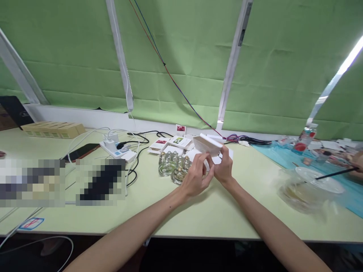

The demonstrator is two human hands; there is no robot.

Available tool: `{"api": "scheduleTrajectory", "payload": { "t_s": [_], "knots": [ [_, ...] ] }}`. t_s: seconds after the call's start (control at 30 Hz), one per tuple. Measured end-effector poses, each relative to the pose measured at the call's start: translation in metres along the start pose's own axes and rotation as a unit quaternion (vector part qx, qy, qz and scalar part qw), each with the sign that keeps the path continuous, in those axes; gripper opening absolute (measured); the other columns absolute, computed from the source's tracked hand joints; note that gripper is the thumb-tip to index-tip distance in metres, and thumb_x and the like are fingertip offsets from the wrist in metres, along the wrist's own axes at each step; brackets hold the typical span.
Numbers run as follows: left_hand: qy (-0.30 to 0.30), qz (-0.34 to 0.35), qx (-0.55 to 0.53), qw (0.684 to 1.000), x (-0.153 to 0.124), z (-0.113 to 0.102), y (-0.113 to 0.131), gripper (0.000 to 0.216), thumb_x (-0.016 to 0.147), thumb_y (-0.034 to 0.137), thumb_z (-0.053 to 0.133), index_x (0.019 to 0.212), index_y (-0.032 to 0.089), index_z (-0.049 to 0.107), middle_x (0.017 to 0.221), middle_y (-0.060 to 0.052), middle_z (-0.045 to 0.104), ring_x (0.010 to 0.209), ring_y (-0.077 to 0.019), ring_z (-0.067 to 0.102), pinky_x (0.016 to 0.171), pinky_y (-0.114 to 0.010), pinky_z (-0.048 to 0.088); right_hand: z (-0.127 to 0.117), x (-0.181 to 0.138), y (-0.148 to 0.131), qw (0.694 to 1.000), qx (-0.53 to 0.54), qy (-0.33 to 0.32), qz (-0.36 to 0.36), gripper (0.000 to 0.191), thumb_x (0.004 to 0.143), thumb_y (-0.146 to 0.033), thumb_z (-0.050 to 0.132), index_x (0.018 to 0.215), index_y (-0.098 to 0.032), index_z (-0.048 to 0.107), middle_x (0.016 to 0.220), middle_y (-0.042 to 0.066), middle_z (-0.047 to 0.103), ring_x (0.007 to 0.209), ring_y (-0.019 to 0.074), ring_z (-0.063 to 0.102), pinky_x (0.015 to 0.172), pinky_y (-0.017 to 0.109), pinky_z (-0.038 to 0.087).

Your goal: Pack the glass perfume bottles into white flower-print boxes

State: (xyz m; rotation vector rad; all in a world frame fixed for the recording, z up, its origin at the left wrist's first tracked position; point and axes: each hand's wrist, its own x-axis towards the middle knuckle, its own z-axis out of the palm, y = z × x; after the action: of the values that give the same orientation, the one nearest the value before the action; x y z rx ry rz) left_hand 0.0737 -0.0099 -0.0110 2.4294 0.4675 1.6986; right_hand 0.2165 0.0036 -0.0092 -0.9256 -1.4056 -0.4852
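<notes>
Right of the glass bottles [172, 166], the right hand [224, 168] pinches a white carton [206, 145], probably light, crushable, best edge-held; the left hand's [196, 177] fingers curl, hold unclear.

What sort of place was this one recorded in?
Probably an indoor workroom or small studio, though nothing readable names it. A long table stands before green blinds; on it are a power strip with cables, and glass bottles beside small cartons.
</notes>
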Motion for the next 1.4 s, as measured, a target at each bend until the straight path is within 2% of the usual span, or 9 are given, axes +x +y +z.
{"api": "scheduleTrajectory", "payload": {
  "t_s": [0.1,0.23,0.47,0.7,1.0,1.23,1.4],
  "knots": [
    [-0.015,0.019,0.002,1.000,-0.005,0.000,-0.008,0.028,0.097,0.020,0.051,0.123,0.020,0.042,0.108,-0.008,0.053,0.056,-0.0048,0.048,0.051,-0.022,0.046,0.001,0.000,0.007,1.000,-0.021,0.013,0.017,0.038,0.091,-0.037,0.065,0.122,-0.020,0.051,0.102,0.010,0.070,0.089,0.0228,0.070,0.075,0.037,0.059],
    [-0.086,0.064,0.062,0.992,-0.009,-0.004,-0.015,0.014,0.098,0.018,0.046,0.112,0.019,0.046,0.097,-0.005,0.056,0.054,-0.0074,0.047,0.050,-0.023,0.044,0.000,0.001,0.012,0.999,-0.036,0.030,0.026,0.036,0.091,-0.037,0.065,0.119,-0.019,0.052,0.100,0.011,0.070,0.088,0.0233,0.069,0.075,0.036,0.057],
    [-0.148,0.112,0.136,0.973,-0.011,-0.010,-0.033,0.013,0.100,0.024,0.041,0.106,0.018,0.051,0.088,-0.004,0.060,0.059,-0.0115,0.058,0.050,-0.024,0.045,-0.002,0.002,0.014,0.998,-0.034,0.015,0.043,0.038,0.091,-0.040,0.063,0.120,-0.018,0.052,0.101,0.011,0.069,0.088,0.0240,0.069,0.075,0.037,0.057],
    [-0.159,0.179,0.165,0.957,-0.010,-0.020,-0.047,0.013,0.099,0.021,0.042,0.101,0.018,0.053,0.084,-0.004,0.063,0.059,-0.0110,0.059,0.045,-0.022,0.039,-0.002,0.002,0.014,0.998,-0.032,0.006,0.046,0.038,0.091,-0.038,0.065,0.120,-0.018,0.052,0.100,0.011,0.070,0.087,0.0235,0.068,0.074,0.036,0.057],
    [-0.153,0.270,0.178,0.934,-0.011,-0.040,-0.052,0.011,0.095,0.018,0.045,0.103,0.018,0.053,0.081,-0.004,0.065,0.058,-0.0121,0.061,0.045,-0.023,0.042,-0.003,0.001,0.016,0.997,-0.024,-0.017,0.070,0.039,0.092,-0.041,0.062,0.121,-0.019,0.051,0.101,0.011,0.070,0.087,0.0232,0.068,0.076,0.037,0.056],
    [-0.191,0.271,0.152,0.931,-0.018,-0.058,-0.061,0.016,0.091,0.021,0.049,0.106,0.020,0.055,0.089,-0.008,0.069,0.063,-0.0144,0.066,0.048,-0.022,0.048,-0.003,0.001,0.014,0.998,-0.024,-0.023,0.061,0.039,0.092,-0.042,0.062,0.121,-0.019,0.050,0.102,0.011,0.070,0.087,0.0235,0.068,0.076,0.037,0.057],
    [-0.189,0.297,0.163,0.922,-0.020,-0.062,-0.070,0.021,0.091,0.023,0.048,0.111,0.019,0.055,0.091,-0.009,0.069,0.064,-0.0156,0.067,0.049,-0.023,0.051,-0.003,0.001,0.012,0.998,-0.025,-0.019,0.063,0.039,0.092,-0.043,0.062,0.121,-0.019,0.050,0.102,0.012,0.070,0.089,0.0239,0.069,0.077,0.038,0.057]
  ]
}}
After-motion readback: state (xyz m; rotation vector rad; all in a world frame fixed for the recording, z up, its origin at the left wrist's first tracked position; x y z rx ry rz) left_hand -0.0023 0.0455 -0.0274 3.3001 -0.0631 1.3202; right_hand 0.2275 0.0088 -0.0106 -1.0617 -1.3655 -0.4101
